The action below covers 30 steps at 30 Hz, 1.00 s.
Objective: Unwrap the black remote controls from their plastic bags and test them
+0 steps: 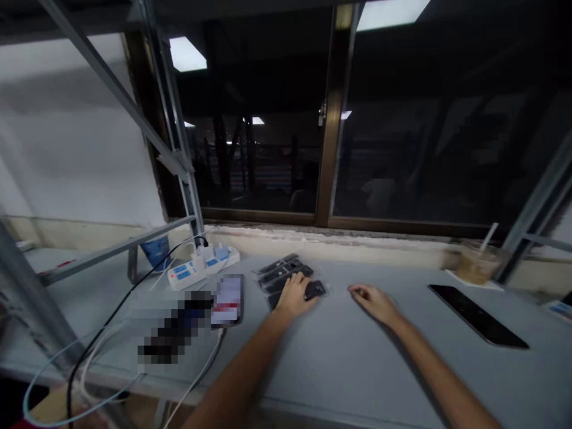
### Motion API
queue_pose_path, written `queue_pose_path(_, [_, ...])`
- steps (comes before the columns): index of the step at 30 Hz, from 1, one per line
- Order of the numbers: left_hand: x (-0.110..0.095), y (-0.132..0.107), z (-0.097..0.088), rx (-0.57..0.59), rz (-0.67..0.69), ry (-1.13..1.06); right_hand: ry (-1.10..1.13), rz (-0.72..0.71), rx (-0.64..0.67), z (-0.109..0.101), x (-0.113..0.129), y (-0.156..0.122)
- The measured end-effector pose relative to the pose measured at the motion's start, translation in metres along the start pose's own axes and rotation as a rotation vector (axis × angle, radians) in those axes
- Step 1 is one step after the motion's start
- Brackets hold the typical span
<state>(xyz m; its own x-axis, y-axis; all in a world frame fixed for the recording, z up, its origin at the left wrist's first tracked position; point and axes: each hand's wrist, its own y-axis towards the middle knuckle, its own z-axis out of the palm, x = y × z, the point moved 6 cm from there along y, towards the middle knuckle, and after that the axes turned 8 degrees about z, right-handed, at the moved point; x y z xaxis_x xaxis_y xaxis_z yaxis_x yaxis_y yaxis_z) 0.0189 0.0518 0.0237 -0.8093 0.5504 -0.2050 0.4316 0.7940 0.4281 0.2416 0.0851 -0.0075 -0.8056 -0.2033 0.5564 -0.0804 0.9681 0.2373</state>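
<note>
My left hand (295, 295) lies over a black item in a clear plastic bag (315, 290), fingers on its far side and thumb on its near side. Part of that bag is hidden under the palm. Just beyond it, more black bagged items (279, 271) lie slanted side by side; their exact kind cannot be made out. To the right, my right hand (373, 301) rests low over the grey table (330, 363), apart from the bags. Its fingers are curled with the tips pinched together, and whatever they might hold is too small to make out.
A white power strip (203, 268) with plugs and cables sits at the back left, near a blue cup (155, 253). A lit phone (227, 301) charges left of my arm. At right lie a black phone (476, 316) and a drink cup with straw (476, 265). Metal posts frame both sides.
</note>
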Motion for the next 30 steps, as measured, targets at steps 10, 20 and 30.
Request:
queue_pose_path(10, [-0.017,-0.002,0.004,0.029,0.18,0.02,0.07,-0.106,-0.025,-0.009,0.014,-0.003])
queue_pose_path(20, [-0.015,-0.001,0.004,0.063,0.129,0.084,0.067,-0.154,0.045,-0.003,0.019,-0.004])
queue_pose_path(30, [-0.008,0.006,0.006,0.04,0.082,0.033,0.167,-0.27,0.016,0.005,0.021,0.001])
